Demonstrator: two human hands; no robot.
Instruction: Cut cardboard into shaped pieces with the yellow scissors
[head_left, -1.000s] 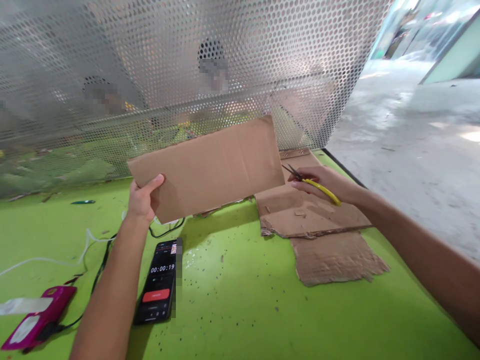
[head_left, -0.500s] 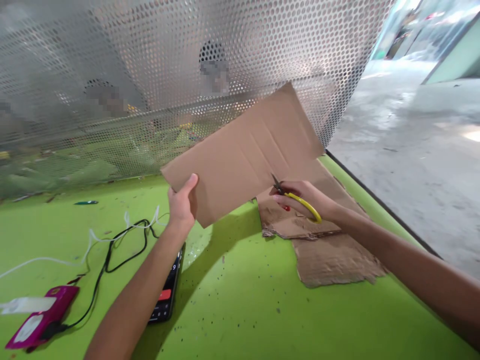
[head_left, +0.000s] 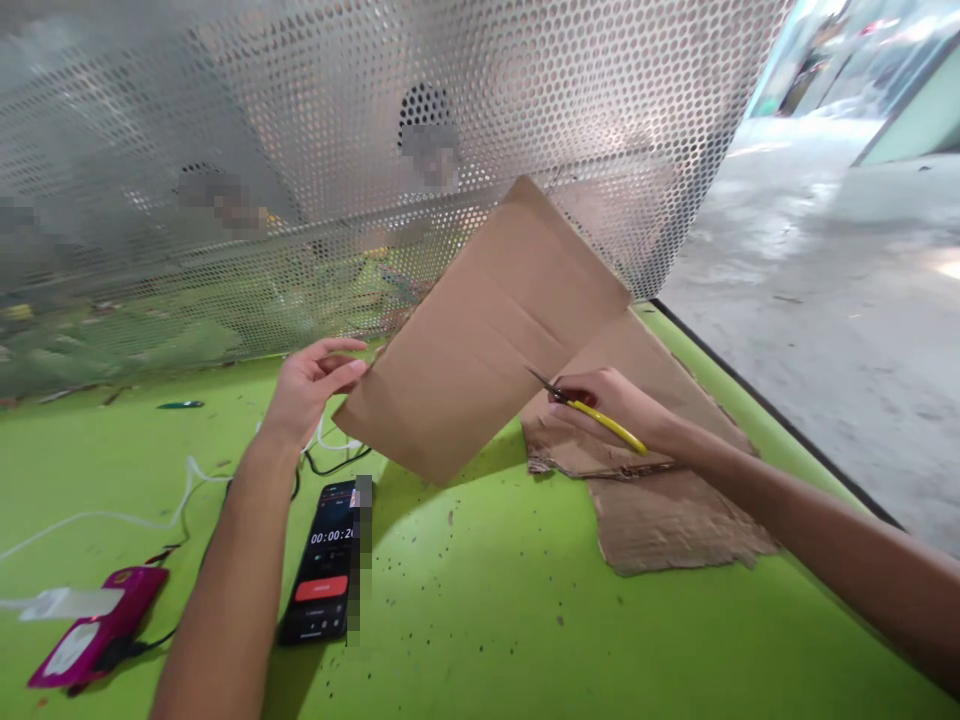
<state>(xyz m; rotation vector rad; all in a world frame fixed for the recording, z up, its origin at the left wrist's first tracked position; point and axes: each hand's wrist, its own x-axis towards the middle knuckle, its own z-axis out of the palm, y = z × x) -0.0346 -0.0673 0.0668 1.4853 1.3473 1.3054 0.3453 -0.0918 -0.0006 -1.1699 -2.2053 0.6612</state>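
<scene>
My left hand (head_left: 304,390) is at the left edge of a brown cardboard sheet (head_left: 487,320), thumb and fingers apart, fingertips at or just touching the edge. The sheet is tilted up off the table, its top corner near the perforated screen. My right hand (head_left: 600,400) grips yellow-handled scissors (head_left: 611,428), dark blades pointing up and left in front of the sheet's lower right part. Those fingers are also at the sheet's lower edge; whether they pinch it is hidden. Underneath lie more torn cardboard pieces (head_left: 675,520).
A phone (head_left: 319,570) showing a timer lies on the green table (head_left: 480,630). To its left are a magenta power bank (head_left: 112,625), cables and a green pen (head_left: 180,405). The perforated metal screen (head_left: 525,90) stands behind, with people beyond it.
My left hand has loosened from the sheet's lower left and shifted left and up. The sheet has turned steeper, its top corner moving left. The phone is now uncovered.
</scene>
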